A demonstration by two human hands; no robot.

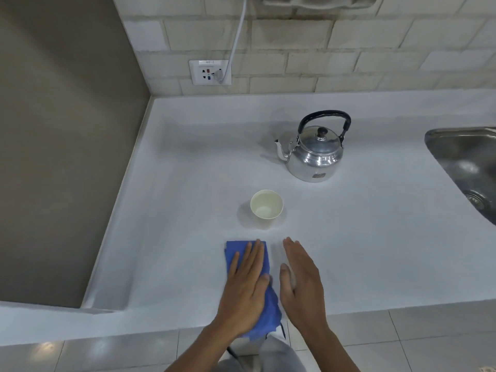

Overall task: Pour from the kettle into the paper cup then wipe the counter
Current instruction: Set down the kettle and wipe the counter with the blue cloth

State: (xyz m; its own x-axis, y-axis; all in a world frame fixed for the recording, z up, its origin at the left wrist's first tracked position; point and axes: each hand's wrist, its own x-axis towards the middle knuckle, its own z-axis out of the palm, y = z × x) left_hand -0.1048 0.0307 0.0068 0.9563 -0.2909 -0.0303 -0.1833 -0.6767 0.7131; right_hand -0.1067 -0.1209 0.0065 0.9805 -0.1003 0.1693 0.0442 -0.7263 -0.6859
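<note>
A matte white bench [188, 162] with a faintly grainy surface and a rounded raised lip fills most of the frame. Low in the centre, the left hand [248, 285] lies flat, fingers spread wide and palm down, pressing on a folded blue cloth [268, 304]. The cloth is soft and slightly fuzzy, a long rectangle whose near end hangs ragged over the bench's front edge. Just right of it, the right hand [303, 277] is open and held edge-on with straight fingers close together, holding nothing; whether it touches the bench cannot be told.

Above the hands, near the middle of the frame, stands a small cream paper cup [267, 204], upright and round-rimmed, with clear liquid showing at its bottom. Further up and to the right sits a polished metal kettle [314, 154], squat and rounded, its curved spout pointing left, a dark knob on its domed lid and a black arched handle standing upright. Cup and kettle are well apart.

At the right edge is a stainless steel sink [456, 157] with a drain. Behind runs a pale brick-pattern tiled wall [349, 57] with a white socket plate [210, 72] and a grey cable rising from it.
</note>
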